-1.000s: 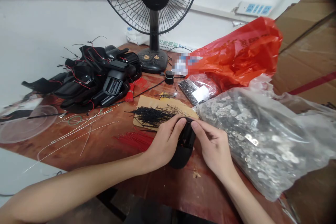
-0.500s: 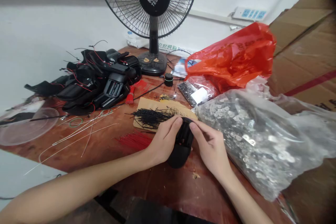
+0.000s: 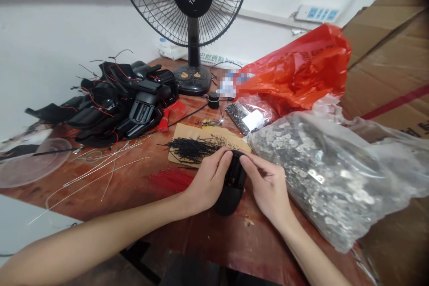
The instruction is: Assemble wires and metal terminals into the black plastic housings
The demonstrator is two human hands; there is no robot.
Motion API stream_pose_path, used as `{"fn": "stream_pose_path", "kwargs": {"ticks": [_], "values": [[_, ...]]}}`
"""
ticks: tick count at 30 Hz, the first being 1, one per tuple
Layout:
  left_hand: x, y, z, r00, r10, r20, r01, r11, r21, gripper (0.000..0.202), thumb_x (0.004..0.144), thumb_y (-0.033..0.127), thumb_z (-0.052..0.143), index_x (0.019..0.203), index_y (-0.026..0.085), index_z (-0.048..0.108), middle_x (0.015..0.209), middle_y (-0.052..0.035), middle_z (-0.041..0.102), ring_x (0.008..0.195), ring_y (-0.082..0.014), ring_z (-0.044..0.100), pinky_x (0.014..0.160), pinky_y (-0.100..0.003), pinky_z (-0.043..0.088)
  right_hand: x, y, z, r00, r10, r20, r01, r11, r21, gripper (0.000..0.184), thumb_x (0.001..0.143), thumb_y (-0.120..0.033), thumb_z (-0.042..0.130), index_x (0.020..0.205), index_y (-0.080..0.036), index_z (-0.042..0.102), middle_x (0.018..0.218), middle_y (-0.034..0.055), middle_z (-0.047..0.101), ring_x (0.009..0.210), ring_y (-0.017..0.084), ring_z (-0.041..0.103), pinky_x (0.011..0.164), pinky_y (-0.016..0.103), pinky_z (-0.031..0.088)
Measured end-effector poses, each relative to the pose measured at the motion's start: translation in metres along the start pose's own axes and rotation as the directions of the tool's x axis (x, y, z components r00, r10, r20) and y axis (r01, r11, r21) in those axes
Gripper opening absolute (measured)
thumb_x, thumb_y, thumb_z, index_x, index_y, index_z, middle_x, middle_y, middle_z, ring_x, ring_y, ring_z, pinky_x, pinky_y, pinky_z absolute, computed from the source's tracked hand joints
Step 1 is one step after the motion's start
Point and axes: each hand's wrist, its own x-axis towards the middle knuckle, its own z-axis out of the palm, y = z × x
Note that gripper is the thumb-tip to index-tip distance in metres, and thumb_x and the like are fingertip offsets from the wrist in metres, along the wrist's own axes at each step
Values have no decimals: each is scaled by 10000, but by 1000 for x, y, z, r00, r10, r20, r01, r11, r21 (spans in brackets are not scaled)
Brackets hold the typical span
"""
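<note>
Between both hands is a black plastic housing [image 3: 229, 201] with an open battery compartment facing up. My left hand [image 3: 212, 178] grips its left side, thumb near the top end. On the opposite side my right hand [image 3: 267, 183] holds it, thumb at the compartment's upper right edge. The fingers beneath the housing are hidden. Just beyond my left hand, a bundle of short black wires [image 3: 191, 148] lies on a piece of cardboard [image 3: 177, 134]. Red wires [image 3: 170, 179] lie by my left wrist, on the brown table [image 3: 241, 250].
A pile of similar black housings [image 3: 127, 94] with red wires lies at the left. Behind stands a black fan [image 3: 193, 44]. A clear bag of metal plates [image 3: 321, 178] and a red plastic bag [image 3: 301, 71] occupy the right, beside cardboard boxes [image 3: 395, 62]. A plastic lid [image 3: 50, 170] lies far left.
The view has shifted slightly, so the background sits a little further left and up. Both hands keep their hold on the housing, with hardly any visible movement.
</note>
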Motion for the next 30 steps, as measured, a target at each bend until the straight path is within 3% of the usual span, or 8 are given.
{"fn": "stream_pose_path", "kwargs": {"ticks": [13,20,30], "values": [[5,0,-1,999,-40,8,40,995,-96,702,860,688,215,957,49,487,874,-16,491,759,127,380,701,38,348,2,-1,1,999,35,11,-34,998,-46,318,946,-319,573,1234,-233,677,1174,7,682,1036,128,656,934,186,502],[0,4,-3,999,-2,37,2,1000,-5,672,878,660,191,972,78,515,875,-4,512,754,124,389,696,18,325,-1,-1,1,997,42,-57,-46,998,-52,278,919,-296,614,1179,-264,706,1119,-7,702,978,116,675,897,169,515],[0,3,-3,998,16,63,-19,999,42,675,891,641,156,1035,84,509,903,-11,532,789,116,412,733,9,316,-3,1,2,998,-7,-68,3,998,-59,276,912,-255,613,1167,-232,716,1101,18,708,923,124,687,833,168,536]]}}
